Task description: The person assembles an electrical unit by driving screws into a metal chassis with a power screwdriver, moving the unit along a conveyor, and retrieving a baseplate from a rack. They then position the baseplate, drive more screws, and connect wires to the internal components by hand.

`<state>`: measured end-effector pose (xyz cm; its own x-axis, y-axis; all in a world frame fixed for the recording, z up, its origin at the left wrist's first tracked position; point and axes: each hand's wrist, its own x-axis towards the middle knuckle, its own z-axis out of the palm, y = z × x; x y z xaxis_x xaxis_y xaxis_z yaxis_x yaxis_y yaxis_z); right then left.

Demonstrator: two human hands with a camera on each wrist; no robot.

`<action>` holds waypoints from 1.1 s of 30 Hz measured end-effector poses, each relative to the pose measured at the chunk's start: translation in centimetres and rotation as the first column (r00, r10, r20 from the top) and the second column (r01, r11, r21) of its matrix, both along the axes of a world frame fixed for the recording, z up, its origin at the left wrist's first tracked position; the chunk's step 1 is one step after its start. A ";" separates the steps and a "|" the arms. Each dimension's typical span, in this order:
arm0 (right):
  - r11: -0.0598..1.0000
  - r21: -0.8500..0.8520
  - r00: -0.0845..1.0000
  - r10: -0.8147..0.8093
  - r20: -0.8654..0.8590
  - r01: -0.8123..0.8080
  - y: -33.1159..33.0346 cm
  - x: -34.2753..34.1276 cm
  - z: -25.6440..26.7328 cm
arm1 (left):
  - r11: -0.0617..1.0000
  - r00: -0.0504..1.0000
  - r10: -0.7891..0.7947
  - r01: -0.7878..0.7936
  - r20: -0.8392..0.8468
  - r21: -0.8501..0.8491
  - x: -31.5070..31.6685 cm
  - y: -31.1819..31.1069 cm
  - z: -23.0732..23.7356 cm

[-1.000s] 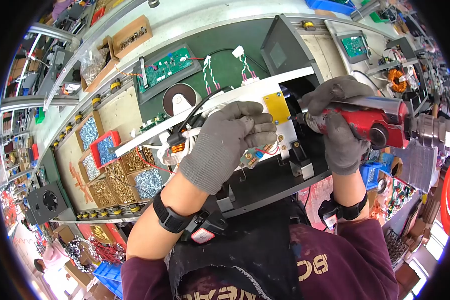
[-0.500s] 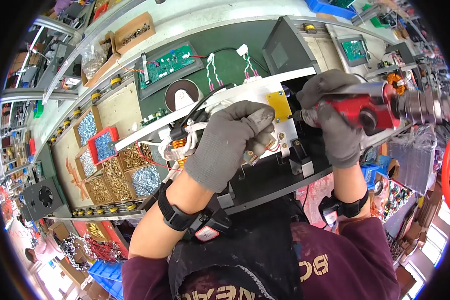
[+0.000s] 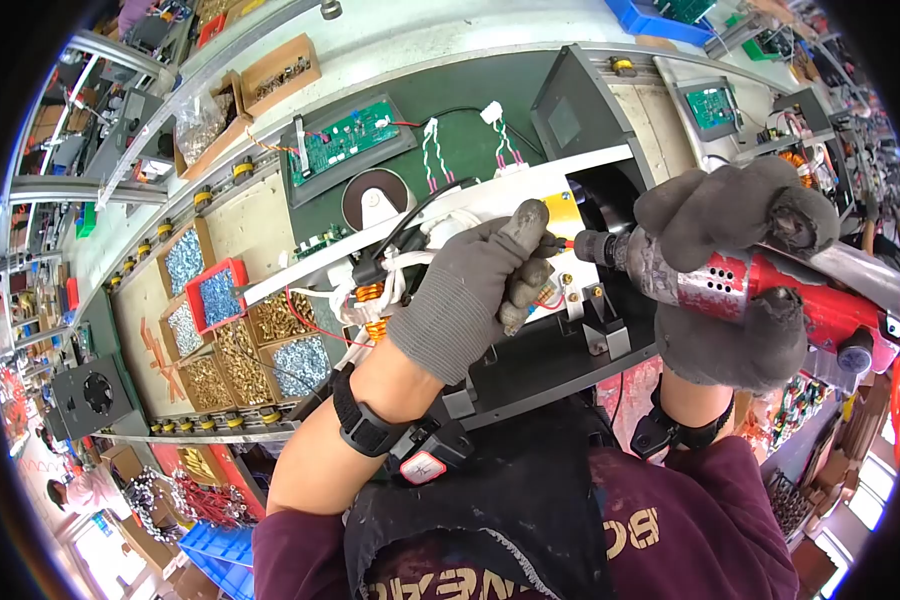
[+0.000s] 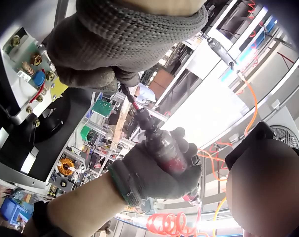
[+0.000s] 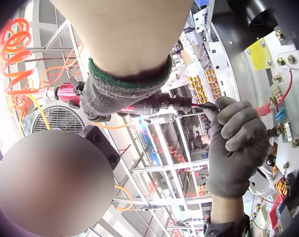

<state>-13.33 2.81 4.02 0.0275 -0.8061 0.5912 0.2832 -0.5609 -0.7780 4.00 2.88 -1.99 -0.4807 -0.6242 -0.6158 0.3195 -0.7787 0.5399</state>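
Driver (image 3: pixel 708 281), red and grey: half a second ago its nose stood apart from the left hand (image 3: pixel 460 295), by the yellow plate (image 3: pixel 562 208); now at that hand's fingertips, right of frame centre. Red bit (image 4: pixel 135 105): plainer in left wrist view than in head view. Grey fan (image 5: pixel 54 120): wrist views only. Left hand: pinching a small dark piece at the bit's end. Right hand (image 4: pixel 152 177): wrapped round the driver, right of the left hand in head view.
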 end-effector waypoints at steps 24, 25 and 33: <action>0.981 0.194 0.980 0.019 -0.197 0.020 -4.8 1.7 -5.5 | 0.972 0.965 -0.234 0.234 0.117 0.011 2.2 0.9 0.4; 0.983 0.183 0.979 0.048 -0.199 -0.011 -5.1 1.6 -5.5 | 0.970 0.962 -0.242 0.242 0.129 0.011 2.2 0.8 0.3; 0.973 0.159 0.919 -0.095 -0.382 0.166 -4.2 0.7 -5.5 | 0.974 0.966 -0.225 0.227 0.129 0.002 2.6 1.4 0.7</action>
